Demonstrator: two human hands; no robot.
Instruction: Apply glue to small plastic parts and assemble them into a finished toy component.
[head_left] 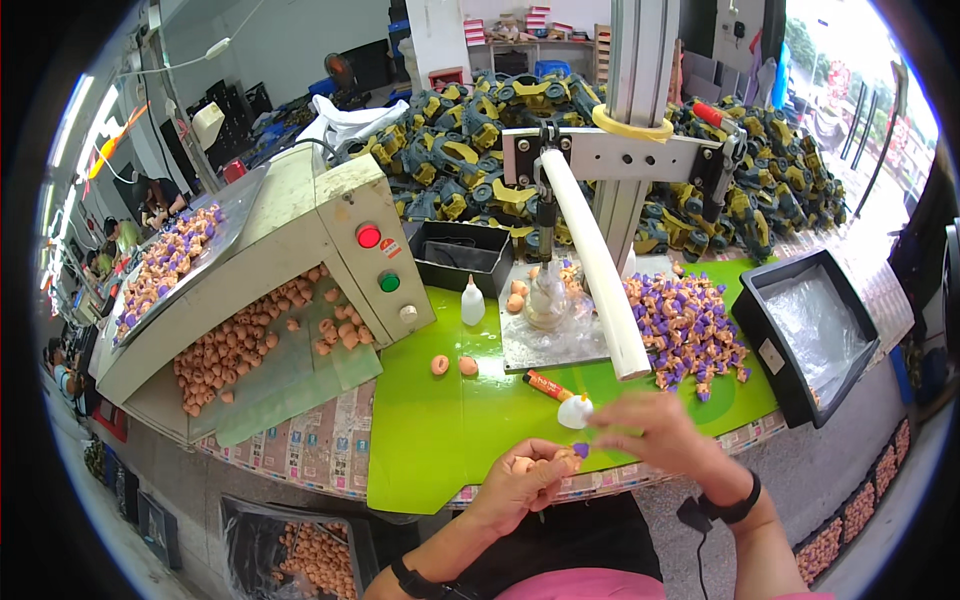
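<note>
My left hand (522,488) is closed around small peach-coloured toy parts (524,465), low over the near edge of the green mat (410,440). A bit of purple sticks out at its fingertips. To the right of it, my right hand (655,432) is smeared by motion, so its grip cannot be read. Its fingers are close to a small white squeeze bottle (574,412); whether they touch it is unclear. Just behind that bottle lies a red-and-yellow tube (546,385). Two round peach pieces (468,366) rest on the mat farther left.
A hand press with a long white lever (595,265) stands mid-table. Right of it are heaped peach-and-purple figures (690,330) and a black tray (765,330). A second white bottle (472,302) stands left. A beige machine (350,215) holds many peach pieces. Green-yellow toy parts (450,160) pile behind.
</note>
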